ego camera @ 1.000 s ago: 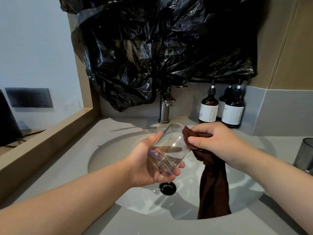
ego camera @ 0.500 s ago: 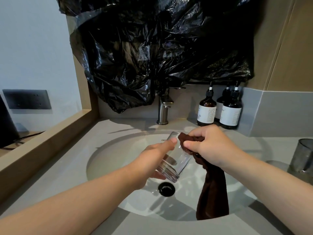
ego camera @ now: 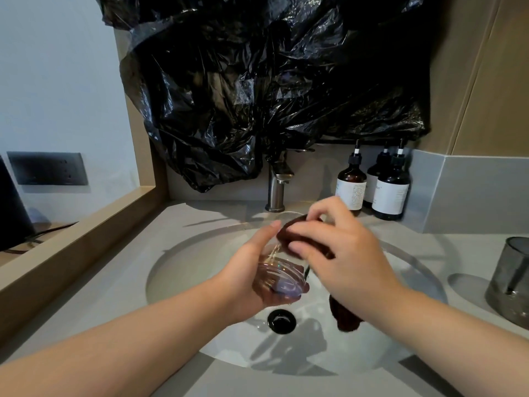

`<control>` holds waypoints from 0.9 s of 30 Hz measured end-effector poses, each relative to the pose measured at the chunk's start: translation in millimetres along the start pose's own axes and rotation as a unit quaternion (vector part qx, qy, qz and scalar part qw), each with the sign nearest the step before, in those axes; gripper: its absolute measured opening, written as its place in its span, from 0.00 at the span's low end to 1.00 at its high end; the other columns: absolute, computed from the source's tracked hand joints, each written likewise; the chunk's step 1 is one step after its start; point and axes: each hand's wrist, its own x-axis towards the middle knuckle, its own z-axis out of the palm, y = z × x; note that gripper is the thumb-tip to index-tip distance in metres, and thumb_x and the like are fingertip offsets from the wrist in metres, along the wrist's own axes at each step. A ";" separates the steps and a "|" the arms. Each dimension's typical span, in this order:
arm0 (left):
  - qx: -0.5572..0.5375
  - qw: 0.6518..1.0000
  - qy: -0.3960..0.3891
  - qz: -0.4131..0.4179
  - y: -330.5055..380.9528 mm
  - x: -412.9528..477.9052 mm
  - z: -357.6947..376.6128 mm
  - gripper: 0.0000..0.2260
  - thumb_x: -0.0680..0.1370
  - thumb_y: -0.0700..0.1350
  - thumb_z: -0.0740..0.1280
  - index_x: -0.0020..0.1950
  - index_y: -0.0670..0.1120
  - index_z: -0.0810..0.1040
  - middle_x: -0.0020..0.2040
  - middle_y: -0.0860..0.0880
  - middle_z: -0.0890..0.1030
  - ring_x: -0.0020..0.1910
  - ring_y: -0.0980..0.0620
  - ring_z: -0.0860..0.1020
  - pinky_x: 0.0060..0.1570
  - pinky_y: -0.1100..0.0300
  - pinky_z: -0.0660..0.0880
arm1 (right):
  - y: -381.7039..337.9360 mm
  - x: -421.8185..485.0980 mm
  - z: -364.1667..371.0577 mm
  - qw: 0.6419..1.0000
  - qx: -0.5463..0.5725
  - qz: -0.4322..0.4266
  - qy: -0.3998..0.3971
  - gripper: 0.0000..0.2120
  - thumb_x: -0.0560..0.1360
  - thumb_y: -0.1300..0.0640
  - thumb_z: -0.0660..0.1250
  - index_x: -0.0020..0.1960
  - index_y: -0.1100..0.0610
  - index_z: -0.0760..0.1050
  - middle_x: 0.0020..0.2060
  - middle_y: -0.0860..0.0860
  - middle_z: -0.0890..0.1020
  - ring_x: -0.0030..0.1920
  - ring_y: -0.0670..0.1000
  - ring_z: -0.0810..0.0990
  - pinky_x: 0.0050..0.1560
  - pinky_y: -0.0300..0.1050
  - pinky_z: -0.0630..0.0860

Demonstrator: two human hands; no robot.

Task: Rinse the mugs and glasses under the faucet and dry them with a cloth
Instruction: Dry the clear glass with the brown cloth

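The glass is held over the sink, above the drain, tilted with its base toward the camera and its mouth toward the faucet. The left hand wraps the lower wall, fingers curled under it and thumb along the near side. The right hand pinches a wad of the brown cloth at the rim; the tail hangs below the wrist over the sink. This looks like the drying step, with the wad entering the mouth. To do it well, the left hand should grip firmly but low, leaving the rim free, and turn the glass while the right fingers press the cloth round the inner wall and down to the base. Wet glass is slippery, so working low over the sink seems wise, and the tail is best kept out of any water below.
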 end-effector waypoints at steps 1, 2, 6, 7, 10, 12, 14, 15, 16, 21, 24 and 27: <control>-0.010 1.000 -0.005 0.006 0.6 -0.5 -0.5 0.25 0.65 0.61 0.66 0.49 0.42 0.81 0.40 0.41 0.80 0.37 0.45 0.78 0.41 0.53 0.75 | -2.4 -3.4 2.3 0.999 0.009 -0.039 -0.024 0.11 0.74 0.49 0.65 0.50 0.51 0.82 0.46 0.45 0.71 0.41 0.44 0.73 0.39 0.43 0.75; -0.012 1.000 -0.008 0.011 1.0 -0.9 -1.5 0.23 0.67 0.61 0.65 0.47 0.42 0.81 0.39 0.42 0.80 0.36 0.46 0.77 0.40 0.55 0.75 | -3.7 -5.9 4.4 0.996 0.018 -0.077 -0.044 0.12 0.74 0.49 0.64 0.52 0.52 0.82 0.46 0.46 0.72 0.40 0.45 0.74 0.37 0.44 0.75; -0.020 1.000 -0.012 0.002 4.6 -3.8 -3.1 0.23 0.73 0.61 0.62 0.46 0.41 0.81 0.38 0.42 0.79 0.33 0.45 0.78 0.35 0.57 0.75 | 8.6 -5.5 7.2 0.992 0.015 -0.120 -0.032 0.13 0.76 0.50 0.64 0.55 0.54 0.81 0.47 0.49 0.72 0.39 0.48 0.74 0.37 0.47 0.75; -0.027 1.000 -0.013 -0.004 5.5 -4.7 -2.2 0.25 0.72 0.62 0.63 0.49 0.40 0.81 0.39 0.40 0.80 0.33 0.43 0.78 0.35 0.56 0.75 | 14.6 -2.2 6.0 0.995 0.017 -0.097 -0.002 0.13 0.76 0.51 0.64 0.56 0.54 0.81 0.47 0.49 0.72 0.41 0.48 0.74 0.39 0.46 0.75; -0.045 0.999 -0.017 -0.015 5.4 -6.2 0.3 0.32 0.66 0.62 0.66 0.60 0.39 0.77 0.43 0.34 0.80 0.35 0.40 0.79 0.36 0.54 0.77 | 27.8 4.1 1.7 0.996 -0.005 -0.047 0.078 0.15 0.76 0.53 0.63 0.59 0.57 0.80 0.47 0.51 0.73 0.45 0.45 0.73 0.44 0.41 0.72; -0.065 0.997 -0.025 -0.013 5.5 -7.7 1.3 0.30 0.69 0.62 0.65 0.59 0.39 0.77 0.42 0.35 0.80 0.34 0.41 0.79 0.36 0.55 0.77 | 26.5 0.5 1.3 0.994 -0.024 -0.065 0.079 0.16 0.77 0.54 0.62 0.60 0.59 0.79 0.48 0.52 0.74 0.45 0.45 0.73 0.44 0.40 0.73; -0.102 0.994 -0.030 -0.006 6.5 -9.8 1.7 0.27 0.73 0.61 0.62 0.52 0.38 0.80 0.41 0.38 0.80 0.34 0.42 0.79 0.35 0.56 0.78 | 19.4 -5.2 3.7 0.991 -0.026 -0.119 0.048 0.16 0.78 0.54 0.62 0.61 0.60 0.78 0.48 0.54 0.74 0.43 0.50 0.76 0.40 0.45 0.75; -0.123 0.992 -0.029 -0.006 7.3 -10.2 0.7 0.26 0.74 0.61 0.62 0.49 0.37 0.80 0.41 0.39 0.80 0.33 0.43 0.79 0.34 0.56 0.79 | 17.6 -6.5 5.2 0.989 -0.025 -0.143 0.028 0.16 0.78 0.54 0.61 0.61 0.60 0.78 0.49 0.55 0.75 0.42 0.52 0.76 0.38 0.47 0.76; -0.139 0.990 -0.026 -0.008 8.2 -10.5 0.1 0.25 0.74 0.60 0.63 0.48 0.37 0.81 0.40 0.39 0.81 0.33 0.43 0.79 0.33 0.56 0.79 | 18.8 -6.3 6.4 0.987 -0.030 -0.158 0.015 0.16 0.79 0.53 0.61 0.61 0.59 0.78 0.49 0.55 0.75 0.41 0.54 0.77 0.37 0.48 0.76; -0.125 0.992 -0.012 -0.013 12.4 -11.3 0.6 0.30 0.71 0.60 0.64 0.60 0.36 0.76 0.41 0.36 0.80 0.30 0.41 0.79 0.28 0.55 0.79 | 40.3 3.9 3.8 0.996 -0.035 0.030 0.074 0.12 0.75 0.56 0.66 0.57 0.56 0.81 0.49 0.49 0.75 0.46 0.44 0.73 0.49 0.34 0.71; -0.092 0.995 -0.020 -0.018 11.7 -8.5 -0.8 0.33 0.69 0.61 0.65 0.64 0.38 0.75 0.42 0.34 0.80 0.32 0.40 0.80 0.31 0.55 0.79 | 38.0 13.0 -5.9 0.969 0.103 0.219 0.044 0.08 0.76 0.59 0.67 0.48 0.46 0.81 0.46 0.45 0.77 0.43 0.41 0.76 0.51 0.38 0.75; -0.045 0.998 -0.021 -0.031 9.1 -6.4 -2.3 0.33 0.69 0.63 0.64 0.64 0.40 0.75 0.42 0.35 0.81 0.33 0.41 0.80 0.35 0.55 0.78 | 27.0 16.3 -14.5 0.916 0.250 0.307 -0.066 0.08 0.76 0.56 0.67 0.40 0.49 0.82 0.39 0.57 0.82 0.33 0.47 0.80 0.35 0.43 0.79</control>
